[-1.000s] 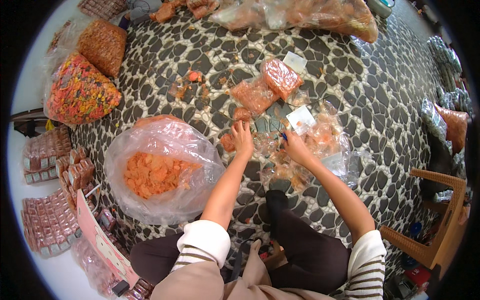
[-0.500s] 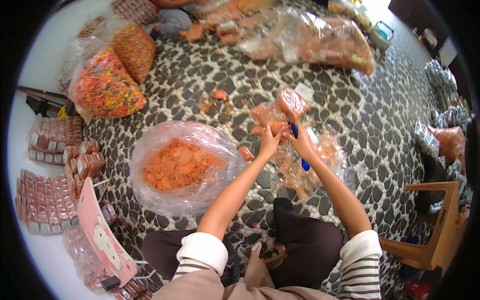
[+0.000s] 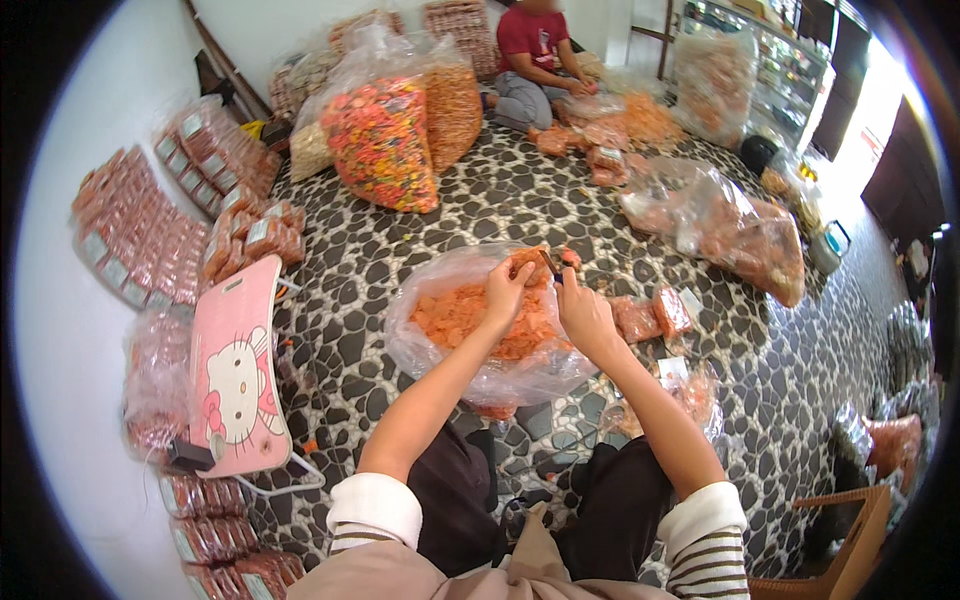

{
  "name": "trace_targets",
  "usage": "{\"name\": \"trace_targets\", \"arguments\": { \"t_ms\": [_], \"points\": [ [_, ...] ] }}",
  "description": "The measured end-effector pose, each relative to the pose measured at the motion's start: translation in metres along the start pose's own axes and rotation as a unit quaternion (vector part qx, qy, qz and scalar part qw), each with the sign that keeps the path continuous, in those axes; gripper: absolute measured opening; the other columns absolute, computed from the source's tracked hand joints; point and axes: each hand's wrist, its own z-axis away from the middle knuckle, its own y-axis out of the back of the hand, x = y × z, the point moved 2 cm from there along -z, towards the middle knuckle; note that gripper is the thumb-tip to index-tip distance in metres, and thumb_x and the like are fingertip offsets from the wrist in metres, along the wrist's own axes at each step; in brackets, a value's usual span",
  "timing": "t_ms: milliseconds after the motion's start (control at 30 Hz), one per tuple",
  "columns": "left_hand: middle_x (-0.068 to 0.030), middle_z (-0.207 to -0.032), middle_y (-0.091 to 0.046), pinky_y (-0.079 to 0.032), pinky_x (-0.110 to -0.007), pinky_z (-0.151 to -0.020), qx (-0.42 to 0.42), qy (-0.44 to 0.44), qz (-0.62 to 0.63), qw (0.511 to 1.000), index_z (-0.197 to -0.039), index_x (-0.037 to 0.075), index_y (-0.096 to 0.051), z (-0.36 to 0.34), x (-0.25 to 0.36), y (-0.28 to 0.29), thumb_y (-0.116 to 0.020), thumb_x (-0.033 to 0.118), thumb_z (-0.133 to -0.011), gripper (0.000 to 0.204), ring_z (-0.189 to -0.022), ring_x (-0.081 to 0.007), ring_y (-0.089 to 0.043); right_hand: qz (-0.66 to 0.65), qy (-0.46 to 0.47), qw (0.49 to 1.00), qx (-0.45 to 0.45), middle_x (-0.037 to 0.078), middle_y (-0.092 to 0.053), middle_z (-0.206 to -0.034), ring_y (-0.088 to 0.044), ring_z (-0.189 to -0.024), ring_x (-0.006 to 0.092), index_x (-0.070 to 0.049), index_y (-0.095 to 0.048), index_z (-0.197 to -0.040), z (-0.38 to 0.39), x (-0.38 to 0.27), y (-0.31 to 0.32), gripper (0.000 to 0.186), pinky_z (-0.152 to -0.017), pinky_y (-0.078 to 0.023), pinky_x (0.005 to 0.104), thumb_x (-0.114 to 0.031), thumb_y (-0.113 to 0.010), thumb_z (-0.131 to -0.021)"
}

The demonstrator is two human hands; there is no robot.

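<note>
Over the large clear bag (image 3: pixel 420 350) of orange flakes (image 3: pixel 455 323), my left hand (image 3: pixel 505 295) pinches a small packet of orange pieces (image 3: pixel 532 260). My right hand (image 3: pixel 583 310) grips a slim dark-blue tool (image 3: pixel 554 270) against the packet; its exact kind is unclear. To the right, small filled packets (image 3: pixel 671 313) lie beside a loose pile of crumpled plastic (image 3: pixel 690 400) with orange bits.
Large snack sacks (image 3: pixel 380 150) and a seated person (image 3: pixel 525 70) are at the back. A pink folding table (image 3: pixel 220 380) stands left beside stacked packets (image 3: pixel 140 230). A long bag (image 3: pixel 740 240) lies right. A brown chair (image 3: pixel 860 510) is lower right.
The view has turned left and up. Both my hands, with a packet and the tool, have moved from the packet pile to over the big flake bag.
</note>
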Motion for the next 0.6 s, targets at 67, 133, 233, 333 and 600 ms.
{"name": "trace_targets", "arguments": {
  "t_ms": [67, 133, 233, 333, 600],
  "points": [
    [-0.0131, -0.077, -0.062, -0.046, -0.029, -0.064, 0.043, -0.074, -0.102, 0.991, -0.089, -0.008, -0.057, -0.003, -0.002, 0.013, -0.058, 0.018, -0.080, 0.027, -0.070, -0.0174, -0.059, 0.047, 0.015, 0.998, 0.030, 0.018, -0.057, -0.058, -0.059, -0.055, 0.0352, -0.003, -0.038, -0.090, -0.004, -0.021, -0.005, 0.012, -0.047, -0.046, 0.0453, -0.014, -0.041, -0.084],
    [-0.0156, -0.073, -0.061, -0.043, -0.031, -0.060, 0.087, -0.094, -0.101, 0.987, -0.085, -0.008, -0.057, -0.005, -0.009, 0.019, -0.060, 0.022, -0.079, 0.030, -0.063, -0.0199, -0.056, 0.084, 0.025, 0.995, 0.052, 0.016, -0.057, -0.055, -0.059, -0.051, 0.0321, -0.003, -0.040, -0.087, -0.008, -0.032, -0.010, 0.010, -0.043, -0.046, 0.0420, -0.011, -0.043, -0.082],
    [-0.0149, -0.073, -0.061, -0.041, -0.031, -0.060, 0.123, -0.089, -0.100, 0.983, -0.084, -0.007, -0.056, -0.010, -0.020, 0.029, -0.059, 0.021, -0.079, 0.028, -0.063, -0.0192, -0.054, 0.114, 0.036, 0.991, 0.056, 0.014, -0.056, -0.051, -0.059, -0.048, 0.0291, -0.002, -0.042, -0.084, -0.013, -0.036, -0.022, 0.009, -0.040, -0.046, 0.0385, -0.008, -0.045, -0.079],
    [-0.0139, -0.075, -0.061, -0.041, -0.030, -0.063, 0.133, -0.024, -0.064, 0.989, -0.085, -0.006, -0.056, -0.013, -0.024, 0.043, -0.059, 0.020, -0.080, 0.027, -0.066, -0.0183, -0.053, 0.097, 0.061, 0.993, 0.037, 0.015, -0.056, -0.054, -0.059, -0.049, 0.0307, -0.002, -0.042, -0.085, -0.010, -0.036, -0.044, 0.009, -0.042, -0.046, 0.0398, -0.009, -0.044, -0.080],
    [-0.0052, -0.085, -0.059, -0.040, -0.027, -0.069, 0.167, 0.082, 0.044, 0.982, -0.094, -0.002, -0.056, -0.009, -0.007, 0.073, -0.054, 0.016, -0.084, 0.021, -0.076, -0.0115, -0.052, 0.023, -0.038, 0.997, -0.064, 0.025, -0.058, -0.074, -0.059, -0.070, 0.0377, -0.002, -0.043, -0.094, 0.005, -0.004, -0.077, 0.018, -0.057, -0.046, 0.0460, -0.016, -0.044, -0.083]
  ]
}}
